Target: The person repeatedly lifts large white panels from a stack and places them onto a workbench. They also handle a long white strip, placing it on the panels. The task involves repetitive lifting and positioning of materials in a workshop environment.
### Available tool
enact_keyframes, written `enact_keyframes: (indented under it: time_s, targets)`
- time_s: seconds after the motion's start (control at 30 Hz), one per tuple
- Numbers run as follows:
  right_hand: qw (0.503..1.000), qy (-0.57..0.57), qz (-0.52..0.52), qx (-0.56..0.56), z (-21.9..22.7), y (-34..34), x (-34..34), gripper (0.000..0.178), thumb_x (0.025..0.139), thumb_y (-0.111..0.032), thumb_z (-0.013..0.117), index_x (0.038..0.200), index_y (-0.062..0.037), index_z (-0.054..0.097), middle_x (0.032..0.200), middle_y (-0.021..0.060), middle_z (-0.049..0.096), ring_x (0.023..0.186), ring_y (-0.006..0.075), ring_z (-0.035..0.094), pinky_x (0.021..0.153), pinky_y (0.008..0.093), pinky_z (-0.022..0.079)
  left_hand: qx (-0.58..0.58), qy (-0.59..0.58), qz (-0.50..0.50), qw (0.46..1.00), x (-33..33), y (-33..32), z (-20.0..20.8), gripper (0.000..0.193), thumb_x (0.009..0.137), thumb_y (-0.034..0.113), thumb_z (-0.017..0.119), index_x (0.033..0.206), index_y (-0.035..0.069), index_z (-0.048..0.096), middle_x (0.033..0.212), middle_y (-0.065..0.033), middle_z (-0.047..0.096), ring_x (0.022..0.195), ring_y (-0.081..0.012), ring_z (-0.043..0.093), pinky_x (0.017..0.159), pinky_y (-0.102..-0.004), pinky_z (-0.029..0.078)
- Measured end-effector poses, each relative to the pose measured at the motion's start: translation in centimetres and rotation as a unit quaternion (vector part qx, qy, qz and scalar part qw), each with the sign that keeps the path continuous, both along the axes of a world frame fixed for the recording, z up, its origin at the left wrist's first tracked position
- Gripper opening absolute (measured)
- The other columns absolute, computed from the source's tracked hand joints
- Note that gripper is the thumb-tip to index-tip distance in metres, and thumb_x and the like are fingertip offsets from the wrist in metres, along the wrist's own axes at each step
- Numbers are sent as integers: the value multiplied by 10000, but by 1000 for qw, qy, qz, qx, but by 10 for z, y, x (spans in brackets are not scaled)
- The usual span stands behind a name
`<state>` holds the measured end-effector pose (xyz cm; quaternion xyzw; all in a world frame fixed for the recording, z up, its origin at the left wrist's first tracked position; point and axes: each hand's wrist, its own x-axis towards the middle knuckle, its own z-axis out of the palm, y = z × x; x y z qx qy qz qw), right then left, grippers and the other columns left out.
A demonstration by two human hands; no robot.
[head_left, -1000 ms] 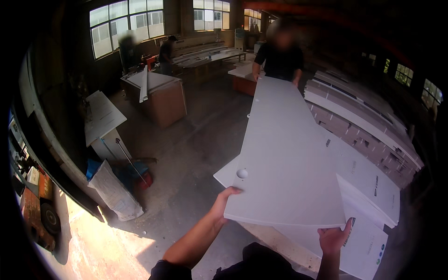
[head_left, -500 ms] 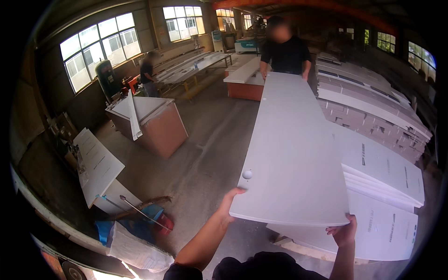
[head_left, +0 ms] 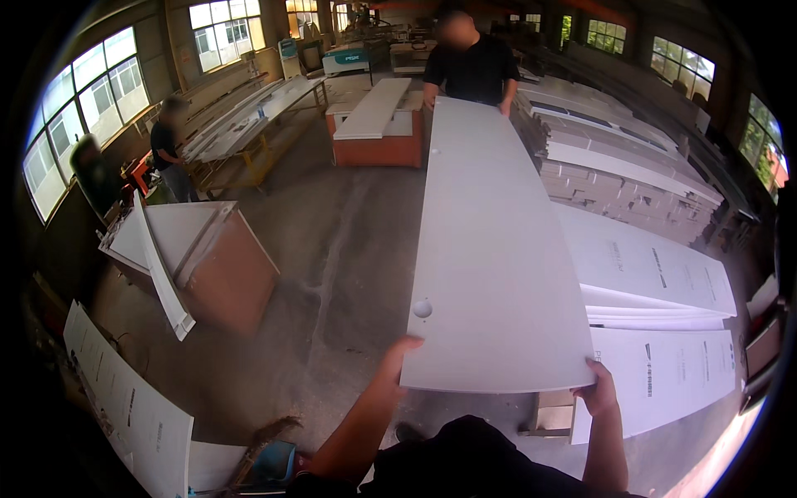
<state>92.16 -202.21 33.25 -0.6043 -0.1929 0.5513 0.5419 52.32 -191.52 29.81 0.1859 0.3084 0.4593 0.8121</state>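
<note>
The floor (head_left: 332,266) stretches grey beneath everything. Over it, the pale panel (head_left: 498,257) runs away from the wearer's body to a co-worker (head_left: 473,70) in a dark shirt, who has a hand at either side of its far end. The panel is held up between the two people, narrowing with distance. To its right stands a large stack (head_left: 618,178) of boards; nearer on that side lie white sheets (head_left: 656,266) with dark print, in overlapping piles just beside the panel's right edge.

At left sits a reddish-brown box (head_left: 228,274) with a white top, a thin strip (head_left: 158,266) lying across it and jutting past its near edge.

The left hand (head_left: 400,361) is closed around the panel's left edge close to the near corner, thumb on top, fingers largely hidden underneath. The right hand (head_left: 599,390) grips the near right corner, thumb up against the edge and fingers curled below. Smallest is the round hole (head_left: 422,309), just ahead of the left thumb.
</note>
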Motion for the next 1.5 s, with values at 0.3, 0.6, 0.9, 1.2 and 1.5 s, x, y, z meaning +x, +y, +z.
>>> enact_keyframes:
  time_s: [0.3,0.6,0.9,1.2,1.5]
  targets:
    - [973,-179,53,-134,-15,174,-168,549,846,-509,537,931,28,612,628,92,596,421,177,527,355,277,393,-48,175,-67,981,-163,206,-10,342,794,290,600,1046,60,583,974,-92,601,924,-204,573,797,-358,454]
    - [960,-240,-37,-143,-38,387,-297,580,814,-552,575,807,27,611,588,75,571,394,152,506,341,248,374,-95,166,-72,979,-279,429,-19,340,800,304,588,1038,61,584,933,-83,615,869,-213,596,772,-346,468]
    - [955,-247,-56,-158,-54,635,-401,546,827,-540,561,747,-4,629,520,64,554,369,153,499,320,260,350,-63,139,-94,984,-368,708,-69,286,830,209,552,1041,17,574,937,-92,618,856,-200,606,746,-337,488]
    - [960,-217,-70,-161,-44,904,-512,504,826,-511,574,739,-16,615,548,74,554,397,154,495,359,266,350,-24,53,-167,984,-476,1005,-72,288,848,233,511,1001,3,591,929,-92,631,858,-192,615,754,-323,492]
    - [954,-196,-126,-187,-65,1145,-523,466,835,-465,574,753,-8,616,540,57,538,398,152,480,348,271,333,21,65,-169,983,-467,1251,-93,334,856,227,494,1101,7,546,1015,-105,605,912,-212,598,811,-352,480]
